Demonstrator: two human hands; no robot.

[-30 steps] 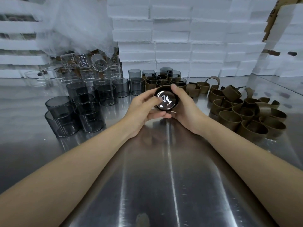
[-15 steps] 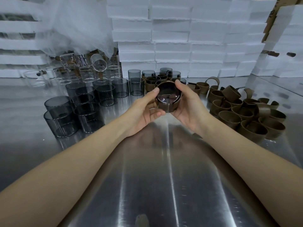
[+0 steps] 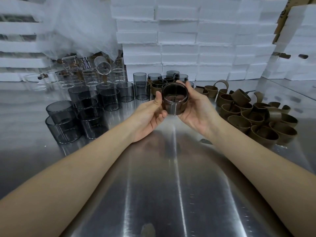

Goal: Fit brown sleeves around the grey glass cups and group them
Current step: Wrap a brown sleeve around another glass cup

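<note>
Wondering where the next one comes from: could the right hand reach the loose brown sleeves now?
Probably yes: the brown sleeves lie on the table beside the right hand, nothing between. But its fingers hold the sleeved cup with the left hand, so it must let go first.

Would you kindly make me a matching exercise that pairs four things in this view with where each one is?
Things:
1. bare grey cups
2. loose brown sleeves
3. sleeved cup
4. white foam blocks

Places:
A. stacked along the back
B. held between the left hand and the right hand
C. standing to the left of both hands
D. heaped to the right of both hands

Pairs: 1-C, 2-D, 3-B, 4-A
</note>
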